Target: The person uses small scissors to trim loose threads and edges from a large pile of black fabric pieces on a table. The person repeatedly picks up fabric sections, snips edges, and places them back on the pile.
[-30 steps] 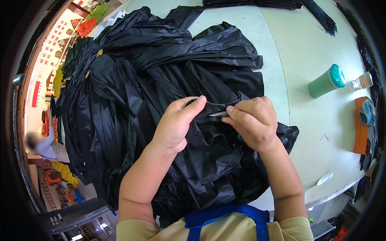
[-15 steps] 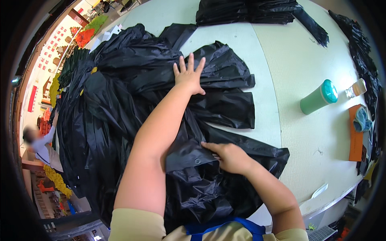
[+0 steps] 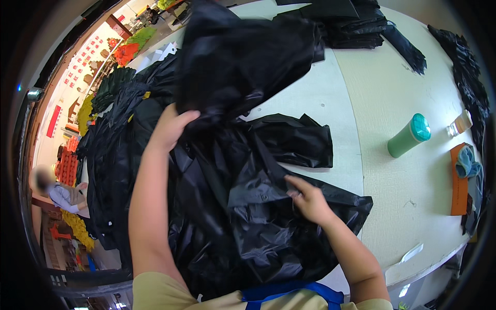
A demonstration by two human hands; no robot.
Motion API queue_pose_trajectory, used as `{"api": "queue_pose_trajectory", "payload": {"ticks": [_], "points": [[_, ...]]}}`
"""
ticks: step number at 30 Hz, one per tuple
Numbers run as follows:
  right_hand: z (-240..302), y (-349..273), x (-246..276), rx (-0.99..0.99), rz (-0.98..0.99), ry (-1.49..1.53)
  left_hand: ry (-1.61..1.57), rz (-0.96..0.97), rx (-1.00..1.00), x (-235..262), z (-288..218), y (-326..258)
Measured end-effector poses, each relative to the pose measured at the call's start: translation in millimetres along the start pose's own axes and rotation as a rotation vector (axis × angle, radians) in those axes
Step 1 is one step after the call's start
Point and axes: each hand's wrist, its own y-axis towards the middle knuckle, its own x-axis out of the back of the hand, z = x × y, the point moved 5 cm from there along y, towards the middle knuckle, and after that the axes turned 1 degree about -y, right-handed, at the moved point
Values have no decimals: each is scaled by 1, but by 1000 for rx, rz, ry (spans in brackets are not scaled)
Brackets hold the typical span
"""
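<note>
A black, shiny garment (image 3: 268, 248), like a raincoat, spreads over the table in front of me. A flap with a round snap button (image 3: 264, 197) faces up on it. My left hand (image 3: 175, 126) is closed on a fold of the garment. From there a broad section of black fabric (image 3: 248, 62) rises, blurred by motion, toward the far side. Just right of the flap is my right hand (image 3: 311, 200), index finger forward and the other fingers curled. Something small and pale shows between its fingers, too unclear to name. A sleeve (image 3: 299, 139) lies flat beyond it.
More black garments (image 3: 116, 170) are heaped at left, and a folded black stack (image 3: 356, 26) lies at the far edge. On the right stand a green tumbler (image 3: 409, 135), a small jar (image 3: 460, 123) and an orange box (image 3: 458, 181) with a blue cloth. Another person (image 3: 64, 194) works far left.
My left hand has gone from lying spread on the fabric to gripping it, moving left and nearer, and the fabric has lifted. My right hand has shifted slightly right, off the flap.
</note>
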Motion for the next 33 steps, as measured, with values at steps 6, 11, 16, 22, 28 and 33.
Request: {"api": "queue_pose_trajectory", "payload": {"ticks": [6,11,16,22,28,33], "points": [[61,9,7,-311,-32,998,857,100,-118,17,-15,-157],[58,-27,-24,-445,-66,970,972,368,-53,-32,-17,-196],[57,-38,-24,-383,-139,919,866,341,-169,-48,-23,-214],[70,-41,-35,-393,-227,893,721,147,-298,-136,-54,-192],[57,-42,-30,-345,-155,1037,495,234,-180,-151,-30,-178],[41,-43,-30,-371,-90,1093,369,210,28,-146,-11,-178]]}}
